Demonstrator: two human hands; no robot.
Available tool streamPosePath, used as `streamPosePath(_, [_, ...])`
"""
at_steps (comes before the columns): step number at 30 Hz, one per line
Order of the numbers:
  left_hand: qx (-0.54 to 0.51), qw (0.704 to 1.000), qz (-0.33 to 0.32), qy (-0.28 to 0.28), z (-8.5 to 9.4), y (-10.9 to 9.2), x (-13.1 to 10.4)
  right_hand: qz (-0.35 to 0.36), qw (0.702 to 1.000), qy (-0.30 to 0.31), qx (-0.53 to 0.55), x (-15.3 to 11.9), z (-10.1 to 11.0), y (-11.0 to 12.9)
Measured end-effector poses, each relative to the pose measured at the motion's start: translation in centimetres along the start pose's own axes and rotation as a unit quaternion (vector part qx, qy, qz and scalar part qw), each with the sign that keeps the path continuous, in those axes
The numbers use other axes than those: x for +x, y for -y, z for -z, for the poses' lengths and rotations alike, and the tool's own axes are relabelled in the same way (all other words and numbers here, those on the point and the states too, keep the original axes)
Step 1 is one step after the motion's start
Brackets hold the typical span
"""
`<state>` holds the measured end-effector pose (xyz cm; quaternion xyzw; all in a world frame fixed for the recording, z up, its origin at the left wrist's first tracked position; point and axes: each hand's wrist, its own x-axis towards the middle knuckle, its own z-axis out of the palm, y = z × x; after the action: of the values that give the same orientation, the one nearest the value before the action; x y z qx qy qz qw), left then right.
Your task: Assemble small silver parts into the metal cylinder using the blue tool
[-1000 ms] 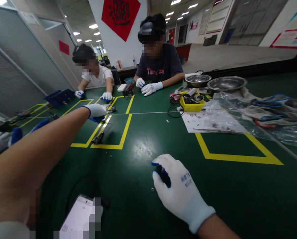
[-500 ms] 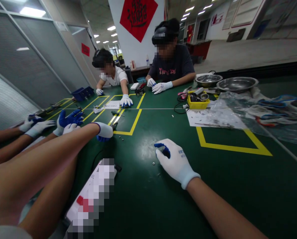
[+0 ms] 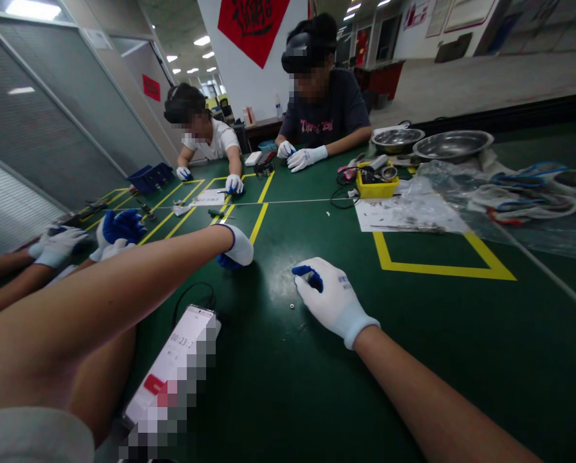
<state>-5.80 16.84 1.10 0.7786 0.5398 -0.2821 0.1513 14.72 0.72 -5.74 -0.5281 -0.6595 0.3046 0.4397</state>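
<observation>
My right hand (image 3: 329, 297), in a white glove with blue fingertips, is over the green table (image 3: 278, 386). Its thumb and index finger curve toward each other with a gap between them and nothing visible inside. A small metal ring-like part (image 3: 292, 306) lies just left of that hand. My left hand (image 3: 238, 247), gloved too, reaches in at the centre left beside a yellow tape line; its fingers are mostly hidden, and whether it holds anything does not show. Nearer to me lies a phone (image 3: 172, 360) with a lit screen, partly pixelated.
Two people (image 3: 213, 138) (image 3: 324, 103) in headsets sit across the table. Other gloved hands (image 3: 118, 228) are at the left. At the right are a yellow bin (image 3: 377, 188), metal bowls (image 3: 453, 145), a paper sheet (image 3: 369, 218) and bundled cables (image 3: 529, 202). A green-handled tool (image 3: 215, 213) lies beyond my left hand.
My left hand has moved right, away from the small parts by the tape, closer to my right hand. My right hand keeps its pose. The view has shifted slightly.
</observation>
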Motion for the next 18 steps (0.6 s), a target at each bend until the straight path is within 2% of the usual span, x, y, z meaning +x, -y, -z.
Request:
streamPosePath(3, [0.015,0.991,0.007,0.132,-0.1,-3.1,-0.7,0.005,1.000,-0.009,0.000,0.0,-0.1,-0.1])
streamPosePath(5, [0.013,0.984,-0.009,0.177,-0.4,-5.2,-1.5,0.008,1.000,-0.013,-0.001,0.1,-0.1,-0.2])
streamPosePath(10, [-0.025,0.972,-0.069,0.222,-1.6,-9.6,-3.6,0.023,0.999,-0.035,0.007,0.2,0.1,-0.5])
streamPosePath(13, [-0.049,0.968,-0.091,0.230,-1.4,-10.0,-4.4,0.032,0.998,-0.048,0.025,0.2,0.2,-0.7])
streamPosePath(15, [-0.060,0.974,-0.087,0.199,-0.5,-8.7,-4.8,0.033,0.998,-0.052,0.035,0.3,0.2,-0.8])
streamPosePath(16, [-0.061,0.982,-0.074,0.160,0.2,-7.6,-4.9,0.031,0.997,-0.053,0.039,0.3,0.2,-0.7])
streamPosePath(17, [-0.048,0.995,-0.038,0.083,1.0,-6.2,-4.9,0.029,0.997,-0.055,0.042,0.3,0.2,-0.7])
streamPosePath(18, [-0.030,0.999,0.006,-0.031,1.8,-4.6,-4.9,0.027,0.997,-0.055,0.045,0.3,0.1,-0.7])
